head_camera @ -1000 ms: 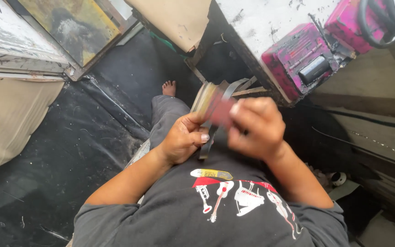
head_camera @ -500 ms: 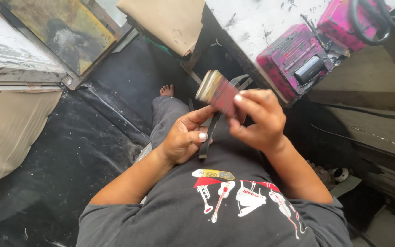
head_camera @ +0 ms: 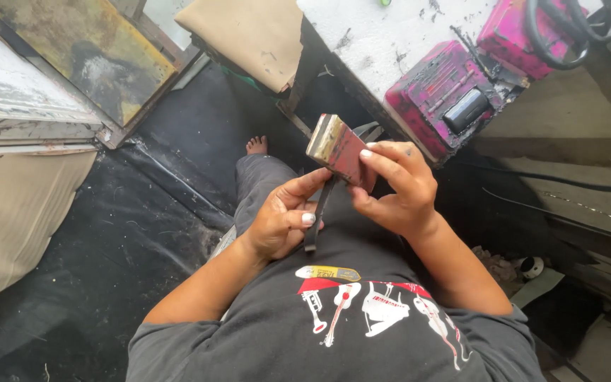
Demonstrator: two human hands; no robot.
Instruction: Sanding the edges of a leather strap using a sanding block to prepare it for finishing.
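Right hand (head_camera: 394,187) closed around small reddish block (head_camera: 341,150), fingers over its face, pale metallic end pointing up-left. Left hand (head_camera: 282,216) half curled, fingertips against block's lower edge, thumb pinching dark strap (head_camera: 316,219) that hangs down from block. Block held above lap, near front edge of white tabletop (head_camera: 376,35). Pink paint-stained case (head_camera: 447,88) on tabletop. Black sheet (head_camera: 143,205) on floor.

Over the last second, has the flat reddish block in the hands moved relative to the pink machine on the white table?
Cannot tell: the flat reddish block and the pink machine both drifted up and left together, so the head camera moved.
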